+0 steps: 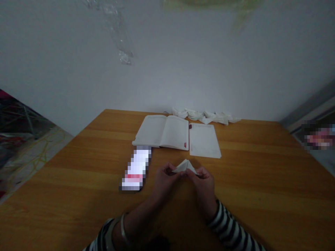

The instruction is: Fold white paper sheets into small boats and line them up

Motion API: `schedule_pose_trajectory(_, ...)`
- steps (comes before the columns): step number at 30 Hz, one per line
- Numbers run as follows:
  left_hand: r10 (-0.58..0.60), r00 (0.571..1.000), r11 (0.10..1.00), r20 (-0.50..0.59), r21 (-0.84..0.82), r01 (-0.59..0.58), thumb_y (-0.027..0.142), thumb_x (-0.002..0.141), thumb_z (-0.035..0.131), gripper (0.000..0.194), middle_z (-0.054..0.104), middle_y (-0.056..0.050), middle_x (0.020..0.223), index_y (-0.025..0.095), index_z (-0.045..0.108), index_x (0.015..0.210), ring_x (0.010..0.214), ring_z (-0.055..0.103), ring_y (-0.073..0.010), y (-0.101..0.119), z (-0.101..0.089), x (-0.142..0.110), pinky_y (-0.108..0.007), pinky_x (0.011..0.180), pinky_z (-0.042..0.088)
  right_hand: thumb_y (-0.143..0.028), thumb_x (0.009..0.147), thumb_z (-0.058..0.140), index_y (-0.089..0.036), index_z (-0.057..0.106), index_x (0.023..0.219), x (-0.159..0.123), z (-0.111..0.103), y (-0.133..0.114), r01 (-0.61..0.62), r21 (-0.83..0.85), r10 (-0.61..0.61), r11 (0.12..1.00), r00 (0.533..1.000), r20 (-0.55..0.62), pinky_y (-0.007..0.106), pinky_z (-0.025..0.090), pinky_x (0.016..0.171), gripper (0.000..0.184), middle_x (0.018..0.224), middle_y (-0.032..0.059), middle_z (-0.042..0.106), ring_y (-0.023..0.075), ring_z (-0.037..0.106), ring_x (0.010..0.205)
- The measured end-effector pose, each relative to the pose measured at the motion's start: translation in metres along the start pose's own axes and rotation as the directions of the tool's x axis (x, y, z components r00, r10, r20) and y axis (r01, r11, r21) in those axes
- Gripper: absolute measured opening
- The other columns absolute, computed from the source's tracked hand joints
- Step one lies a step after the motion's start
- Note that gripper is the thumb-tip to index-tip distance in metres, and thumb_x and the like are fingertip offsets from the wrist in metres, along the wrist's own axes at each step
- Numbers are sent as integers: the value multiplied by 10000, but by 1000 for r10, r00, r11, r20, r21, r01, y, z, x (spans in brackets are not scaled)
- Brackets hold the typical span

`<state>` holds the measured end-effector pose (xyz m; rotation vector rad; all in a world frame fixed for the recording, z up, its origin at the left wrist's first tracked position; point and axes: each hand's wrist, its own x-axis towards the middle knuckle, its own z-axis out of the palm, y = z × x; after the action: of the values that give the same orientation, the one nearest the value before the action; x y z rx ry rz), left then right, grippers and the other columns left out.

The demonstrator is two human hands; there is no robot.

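A small folded piece of white paper (186,165) is held between my two hands, its peak pointing away from me. My left hand (167,176) pinches its left corner, thumb along the near edge. On the other side, my right hand (202,177) grips the right corner, with the thumb near the middle of the fold. Just beyond the folded paper lie loose white sheets (205,139). An open notebook (175,132) with blank-looking pages rests to their left.
A phone (136,169) with a lit, blurred screen lies left of my hands on the wooden table (261,167). Crumpled white paper pieces (206,116) line the back edge against the wall (183,69). Clear tape (125,57) clings to the wall.
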<state>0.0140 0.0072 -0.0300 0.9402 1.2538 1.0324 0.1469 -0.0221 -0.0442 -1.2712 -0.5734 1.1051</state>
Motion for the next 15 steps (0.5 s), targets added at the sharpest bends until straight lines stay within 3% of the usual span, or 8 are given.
schedule_pose_trajectory(6,25,1000,1000,8,6,-25,275,556,875,311,685,-22,670,147,628,696,616,622,-164,5,1,-2,-240,561,468,-301,555,889,-200,596,851,-1,3,-3,-57,103,55,993,998,20,229,498,535,429,659,-15,723,147,651,552)
schedule_pose_trajectory(9,20,999,999,44,31,-21,294,588,862,264,711,-44,699,132,707,728,636,632,-174,6,0,-4,-253,585,476,-310,555,886,-194,615,894,-2,4,-7,-86,85,84,993,996,34,244,524,538,449,680,7,746,164,675,557)
schedule_pose_trajectory(12,27,997,996,73,80,-33,368,637,840,270,715,-52,687,132,726,701,626,629,-171,6,-1,-4,-251,578,462,-310,562,880,-181,640,853,-3,4,-10,-34,37,32,999,999,36,261,551,557,399,707,26,757,180,695,587)
schedule_pose_trajectory(15,5,998,994,59,113,-12,438,649,823,348,705,-52,636,137,657,603,586,626,-164,7,-2,-4,-241,542,441,-322,600,861,-178,673,980,-4,3,-10,39,-38,-38,999,999,12,303,585,575,448,781,55,773,211,717,636)
